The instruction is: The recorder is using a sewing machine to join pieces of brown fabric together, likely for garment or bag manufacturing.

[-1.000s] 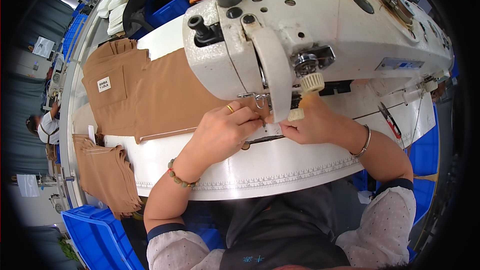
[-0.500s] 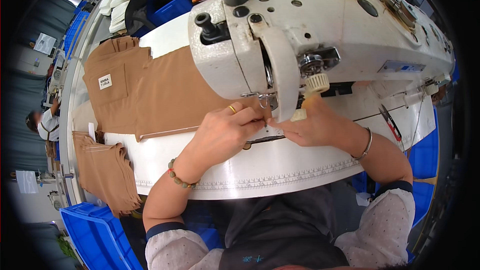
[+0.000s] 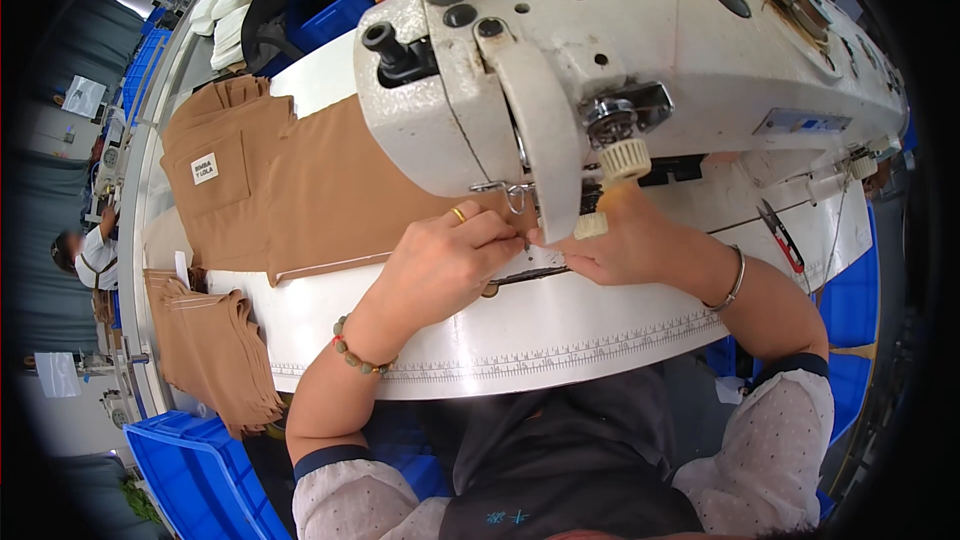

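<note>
A brown fabric piece (image 3: 330,190) with a stitched patch pocket and a white label lies across the sewing table, its right end running under the head of a white sewing machine (image 3: 440,110). At that end, close by the needle area, my left hand (image 3: 445,260) pinches the cloth edge between thumb and fingers. Just right of it my right hand (image 3: 625,240) is closed at the same edge, its fingertips almost meeting the left ones. Part of the right hand is hidden behind the machine's white lever and knobs. The needle and presser foot are mostly covered.
A stack of brown cut pieces (image 3: 210,350) hangs over the table's left edge. Red-handled thread snips (image 3: 782,237) lie on the right. A ruler strip (image 3: 560,360) follows the front edge. Blue crates (image 3: 200,470) stand below left and right. Another person (image 3: 95,250) sits far left.
The whole view has shifted slightly, the machine appearing a bit further left and up. Both hands keep their pinch on the cloth at nearly the same place.
</note>
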{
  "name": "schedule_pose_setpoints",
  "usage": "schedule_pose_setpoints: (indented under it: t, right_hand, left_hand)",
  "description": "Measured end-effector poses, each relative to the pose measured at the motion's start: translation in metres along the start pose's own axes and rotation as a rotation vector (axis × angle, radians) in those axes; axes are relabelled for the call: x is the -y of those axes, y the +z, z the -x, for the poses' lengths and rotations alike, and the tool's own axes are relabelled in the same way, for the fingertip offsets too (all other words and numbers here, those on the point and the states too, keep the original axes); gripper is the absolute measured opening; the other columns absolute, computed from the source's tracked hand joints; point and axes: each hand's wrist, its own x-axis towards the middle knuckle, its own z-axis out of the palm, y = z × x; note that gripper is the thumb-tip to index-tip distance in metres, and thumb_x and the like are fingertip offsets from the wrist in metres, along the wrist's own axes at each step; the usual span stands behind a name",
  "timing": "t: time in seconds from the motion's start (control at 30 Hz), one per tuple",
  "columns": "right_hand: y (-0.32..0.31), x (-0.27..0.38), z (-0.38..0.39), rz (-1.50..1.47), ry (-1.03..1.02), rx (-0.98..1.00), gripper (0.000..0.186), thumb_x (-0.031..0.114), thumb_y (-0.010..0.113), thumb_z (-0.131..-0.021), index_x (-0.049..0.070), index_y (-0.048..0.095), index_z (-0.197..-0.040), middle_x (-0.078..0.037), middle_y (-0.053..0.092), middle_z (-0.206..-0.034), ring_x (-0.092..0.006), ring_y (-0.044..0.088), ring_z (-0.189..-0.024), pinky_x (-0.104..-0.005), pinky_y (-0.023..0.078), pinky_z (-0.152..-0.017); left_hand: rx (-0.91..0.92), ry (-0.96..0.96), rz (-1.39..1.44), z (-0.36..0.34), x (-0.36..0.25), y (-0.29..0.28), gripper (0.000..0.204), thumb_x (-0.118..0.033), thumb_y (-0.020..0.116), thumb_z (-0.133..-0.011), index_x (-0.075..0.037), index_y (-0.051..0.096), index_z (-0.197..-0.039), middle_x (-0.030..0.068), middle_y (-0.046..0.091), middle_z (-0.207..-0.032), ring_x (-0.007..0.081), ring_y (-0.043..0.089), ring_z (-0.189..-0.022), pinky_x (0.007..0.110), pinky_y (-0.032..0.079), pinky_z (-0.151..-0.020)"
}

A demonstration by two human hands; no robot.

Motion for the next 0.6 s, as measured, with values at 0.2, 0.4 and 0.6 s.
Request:
schedule_pose_setpoints:
  t: [0.2,0.4,0.6]
  right_hand:
    - [-0.002,0.002,-0.003,0.029,-0.044,-0.053,0.005,0.015,0.069,-0.078,0.011,0.068,-0.08,-0.007,0.064,-0.073,-0.0264,0.066,-0.064,-0.0409,0.051,-0.056]
    - [0.002,0.0,-0.003,0.046,-0.049,-0.065,0.005,0.015,0.069,-0.078,0.011,0.067,-0.078,-0.006,0.06,-0.064,-0.0269,0.064,-0.059,-0.041,0.05,-0.055]
    - [0.02,-0.009,0.0,-0.129,0.192,-0.031,0.006,0.016,0.071,-0.074,0.011,0.069,-0.073,-0.008,0.061,-0.063,-0.0288,0.064,-0.058,-0.0427,0.051,-0.056]
  left_hand:
    - [0.047,-0.066,0.081,0.0,-0.003,-0.002,0.026,0.0,0.075,-0.074,-0.007,0.078,-0.099,0.0018,0.071,-0.097,0.0225,0.068,-0.085,0.035,0.055,-0.068]
    - [0.007,-0.012,-0.003,-0.002,-0.002,-0.002,0.03,-0.01,0.072,-0.069,-0.01,0.078,-0.098,-0.0038,0.064,-0.091,0.0165,0.064,-0.09,0.029,0.057,-0.067]
    - [-0.069,0.027,-0.072,-0.007,0.008,0.002,0.024,-0.008,0.071,-0.072,-0.009,0.078,-0.095,-0.0032,0.07,-0.105,0.0169,0.068,-0.095,0.031,0.058,-0.07]
